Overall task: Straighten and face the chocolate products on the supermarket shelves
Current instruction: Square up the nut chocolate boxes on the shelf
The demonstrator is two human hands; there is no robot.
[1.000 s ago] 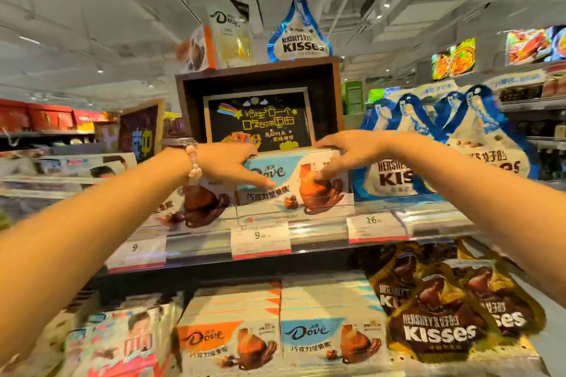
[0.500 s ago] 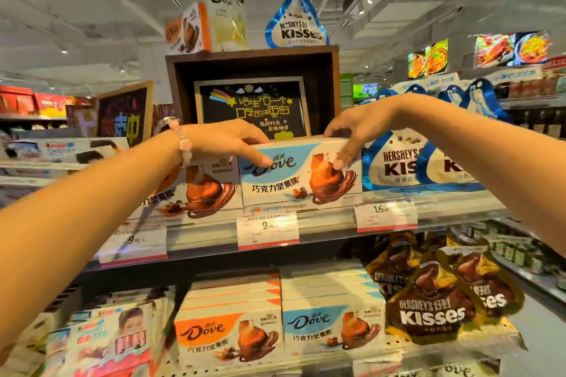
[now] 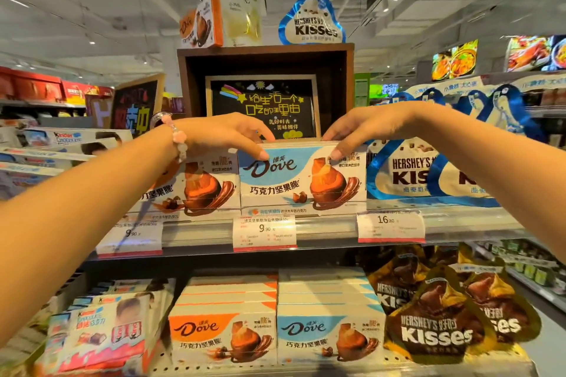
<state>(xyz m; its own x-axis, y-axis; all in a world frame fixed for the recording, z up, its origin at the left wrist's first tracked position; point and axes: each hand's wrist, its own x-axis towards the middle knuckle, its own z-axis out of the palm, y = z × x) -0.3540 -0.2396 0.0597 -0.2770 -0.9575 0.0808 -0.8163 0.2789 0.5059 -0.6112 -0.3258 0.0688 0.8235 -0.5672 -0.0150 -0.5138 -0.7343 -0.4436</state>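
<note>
A blue-and-white Dove box (image 3: 288, 187) stands upright at the front of the upper shelf (image 3: 330, 228), its face towards me. My left hand (image 3: 223, 135) grips its top left corner, thumb on the front face. My right hand (image 3: 364, 131) grips its top right corner, thumb down on the front. An orange Dove box (image 3: 199, 190) stands right beside it on the left, partly behind my left wrist. Blue Hershey's Kisses bags (image 3: 410, 174) stand to the right of the box.
A wooden crate with a chalkboard sign (image 3: 263, 107) stands behind the boxes, with display packs on top. The lower shelf holds stacked Dove boxes (image 3: 275, 333), brown Kisses bags (image 3: 441, 324) and Kinder packs (image 3: 95, 330). Price tags (image 3: 264, 232) line the shelf edge.
The blue Dove box has come upright and square to the shelf front. Both hands shifted from its face to its top corners. My view moved closer.
</note>
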